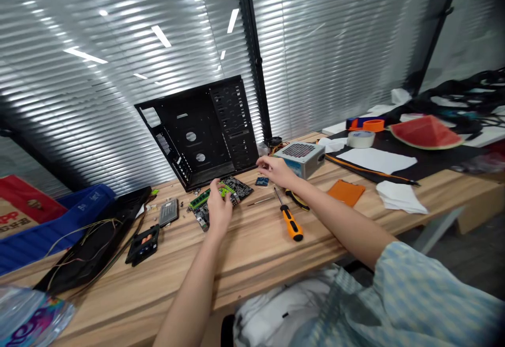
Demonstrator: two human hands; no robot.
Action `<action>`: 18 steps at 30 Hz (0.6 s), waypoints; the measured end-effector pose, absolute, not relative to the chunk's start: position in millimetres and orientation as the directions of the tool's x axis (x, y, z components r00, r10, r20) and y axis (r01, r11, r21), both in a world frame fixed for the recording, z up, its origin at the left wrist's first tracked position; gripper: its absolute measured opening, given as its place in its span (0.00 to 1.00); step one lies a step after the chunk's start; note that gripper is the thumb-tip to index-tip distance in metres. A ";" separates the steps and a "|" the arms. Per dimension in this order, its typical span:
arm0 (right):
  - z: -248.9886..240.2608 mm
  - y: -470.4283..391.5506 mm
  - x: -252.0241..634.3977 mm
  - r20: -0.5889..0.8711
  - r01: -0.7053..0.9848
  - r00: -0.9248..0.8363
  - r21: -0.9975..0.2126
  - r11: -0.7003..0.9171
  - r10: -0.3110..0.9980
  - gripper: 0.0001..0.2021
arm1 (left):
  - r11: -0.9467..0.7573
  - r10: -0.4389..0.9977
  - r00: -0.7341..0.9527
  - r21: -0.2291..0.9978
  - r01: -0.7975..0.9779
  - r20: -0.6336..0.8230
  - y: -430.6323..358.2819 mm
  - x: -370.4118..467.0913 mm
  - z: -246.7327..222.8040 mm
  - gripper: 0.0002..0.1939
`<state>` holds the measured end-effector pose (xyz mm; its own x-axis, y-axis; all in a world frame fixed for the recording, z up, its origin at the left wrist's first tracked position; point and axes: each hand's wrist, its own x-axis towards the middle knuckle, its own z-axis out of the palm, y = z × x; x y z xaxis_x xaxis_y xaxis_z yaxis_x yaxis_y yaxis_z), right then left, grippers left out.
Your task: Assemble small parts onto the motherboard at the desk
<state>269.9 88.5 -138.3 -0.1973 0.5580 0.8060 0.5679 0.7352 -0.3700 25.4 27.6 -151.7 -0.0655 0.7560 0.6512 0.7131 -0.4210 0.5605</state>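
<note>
The left hand [220,200], thumb and forefinger slightly apart, touches the circuit board [239,187], its forearm reaching straight over the tabletop's near edge; whether it grips is unclear. The board lies near the far edge, dark, with green parts, before the open black case [205,131]. The right hand [274,171], fingers bent narrow, contents indistinct, slants in from the right beside the small blue board [262,181].

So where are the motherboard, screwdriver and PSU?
Motherboard [241,189], head view: bare end, right of the left hand [220,207].
Screwdriver [292,223], head view: orange part of handle.
PSU [300,150], head view: top grille.
</note>
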 end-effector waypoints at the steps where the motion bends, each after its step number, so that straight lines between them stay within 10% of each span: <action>1: -137.3 88.0 270.5 0.794 0.557 -0.208 -0.384 0.736 0.571 0.05 | -0.421 0.753 -0.072 0.562 0.712 0.654 27.3 25.5 -151.4 0.26; 8: -131.6 84.0 276.6 0.812 0.632 0.074 -0.487 0.603 0.579 0.05 | -0.461 0.730 -0.045 0.540 0.704 0.682 23.4 32.0 -150.3 0.26; 13: -138.4 66.1 247.7 0.568 0.295 -0.418 -0.653 0.698 0.709 0.11 | -0.538 0.675 -0.034 0.522 0.662 0.737 26.4 30.8 -154.4 0.24; 18: -141.8 57.1 236.6 0.290 0.315 -0.684 -0.710 0.630 0.669 0.10 | -0.590 0.654 -0.032 0.536 0.603 0.756 28.9 28.2 -156.5 0.23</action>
<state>236.6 57.1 -141.8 -0.6845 0.6689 0.2900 0.3147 0.6299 -0.7100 28.2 28.9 -156.5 -0.0323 0.6539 0.7559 0.6031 -0.5904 0.5365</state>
